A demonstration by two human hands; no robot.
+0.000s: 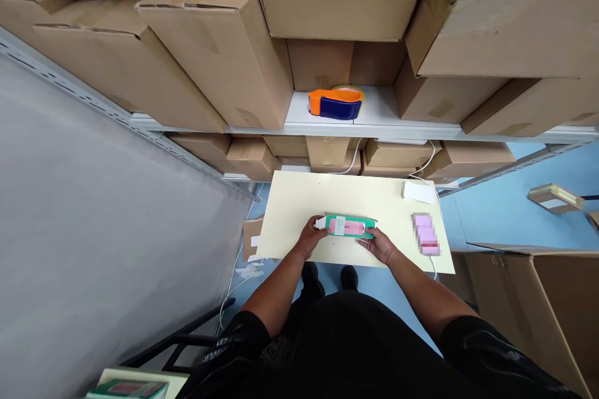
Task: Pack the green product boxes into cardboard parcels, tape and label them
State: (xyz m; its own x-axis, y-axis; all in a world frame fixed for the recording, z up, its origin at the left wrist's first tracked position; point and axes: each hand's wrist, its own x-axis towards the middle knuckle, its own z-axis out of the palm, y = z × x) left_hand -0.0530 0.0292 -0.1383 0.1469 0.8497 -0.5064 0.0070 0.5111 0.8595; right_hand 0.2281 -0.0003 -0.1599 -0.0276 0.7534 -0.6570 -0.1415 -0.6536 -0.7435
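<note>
Over the front of a cream table (290, 199), both my hands hold a narrow green-and-white box (371, 229) with a pink panel and a white label on its face. My left hand (309, 238) grips the left end, where a white flap sticks out. At the other end, the fingers of my right hand (380, 245) are closed round the lower corner. What is inside the box cannot be made out.
A pixelated pink item (425, 234) and a white box (418, 191) lie at the table's right. An orange-and-blue tape dispenser (336, 104) sits on the shelf among cardboard boxes (219, 50). An open carton (519, 299) stands at right; another green box (128, 389) lies lower left.
</note>
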